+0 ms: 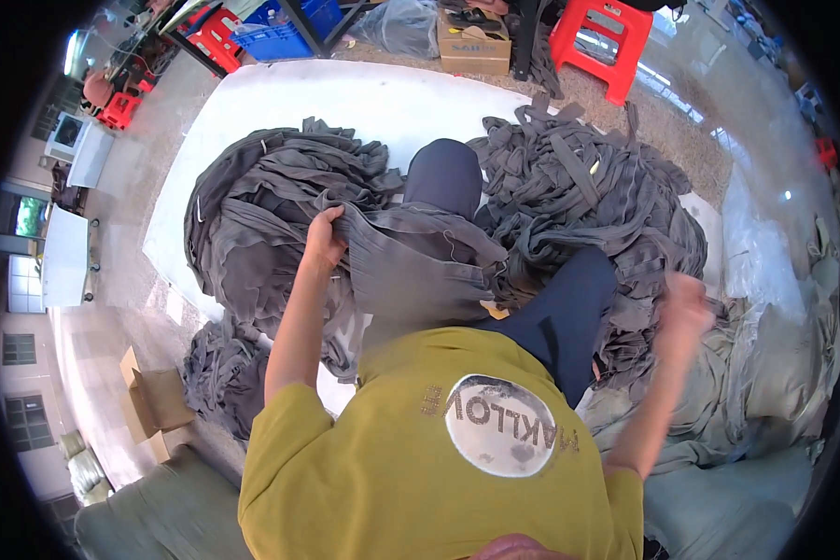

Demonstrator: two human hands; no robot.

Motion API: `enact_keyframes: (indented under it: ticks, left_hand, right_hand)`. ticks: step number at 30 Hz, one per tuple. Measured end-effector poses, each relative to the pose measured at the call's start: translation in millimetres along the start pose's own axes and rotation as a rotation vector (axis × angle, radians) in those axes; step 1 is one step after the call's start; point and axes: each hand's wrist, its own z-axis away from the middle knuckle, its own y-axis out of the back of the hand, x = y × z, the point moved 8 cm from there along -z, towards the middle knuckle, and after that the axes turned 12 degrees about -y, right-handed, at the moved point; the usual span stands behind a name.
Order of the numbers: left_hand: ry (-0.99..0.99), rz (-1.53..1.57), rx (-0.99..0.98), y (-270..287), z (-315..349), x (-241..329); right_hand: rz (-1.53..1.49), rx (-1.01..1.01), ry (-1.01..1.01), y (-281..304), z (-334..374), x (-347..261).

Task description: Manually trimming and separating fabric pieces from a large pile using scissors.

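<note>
My left hand (325,238) is closed on the upper left corner of a dark grey cloth piece (420,266). The cloth spreads across my lap in fine ridges, its lower part blurred, and a loose pale thread hangs on it. Out to the right, my right hand (686,303) is smeared by motion beside the right heap, apart from the held cloth; its fingers cannot be made out. A large heap of grey cloth strips (280,177) lies to the left of my knee, and a second tangled heap (588,177) lies to the right.
Both heaps rest on a white sheet (280,93) on the floor. A smaller grey pile (224,373) and an open cardboard box (159,401) stand at left. Red stools (602,42), a blue crate (289,28) and a carton (474,47) are beyond. Wrapped sacks (765,373) crowd the right.
</note>
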Motion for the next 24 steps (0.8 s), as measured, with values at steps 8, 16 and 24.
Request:
enact_keyframes:
  ticks: [8, 16, 24]
  left_hand:
    - [-0.209, -0.145, 0.033, -36, 37, 10]
    - [-0.674, -0.671, -0.146, -72, 91, 4]
    - [-0.715, -0.805, -0.175, -72, 92, -11]
  right_hand:
    - [-0.015, -0.573, 0.508, -273, 142, -162]
    - [-0.767, -1.159, -0.363, -287, 140, -129]
    - [-1.6, -0.768, -0.066, -77, -59, -113]
